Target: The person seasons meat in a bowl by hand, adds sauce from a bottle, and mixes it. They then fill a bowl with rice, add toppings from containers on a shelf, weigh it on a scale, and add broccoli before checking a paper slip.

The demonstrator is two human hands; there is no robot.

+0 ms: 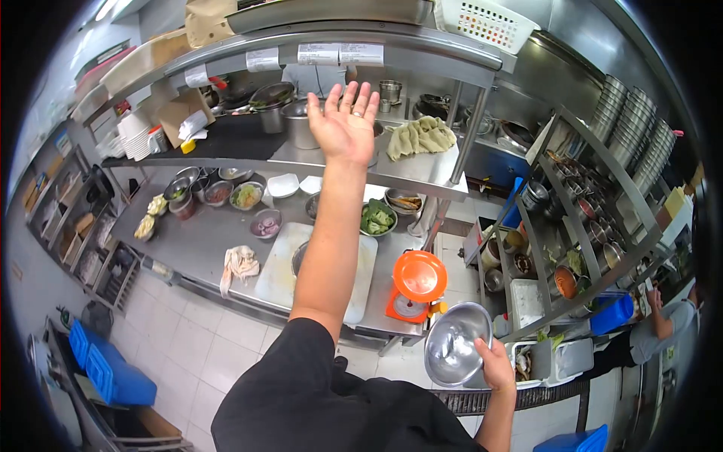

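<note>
My left hand (343,128) is raised with its palm toward me and fingers spread, holding nothing. It appears in front of the upper shelf, near a metal pot (301,124) and a green towel (423,138). In my right hand (497,364) is a shiny metal bowl (454,346), gripped by its rim and tilted so its inside shows. An orange kitchen scale (419,277) stands beside the bowl on the counter's end. My left forearm crosses over a white cutting board (364,282) and hides part of a round metal thing on it.
On the steel counter (196,237) are a bowl of leafy greens (377,218), a bowl of sliced onion (266,224) and a crumpled cloth (239,267). A metal rack (553,226) of bowls stands right. A person (663,328) works at far right. Blue bins (113,373) sit lower left.
</note>
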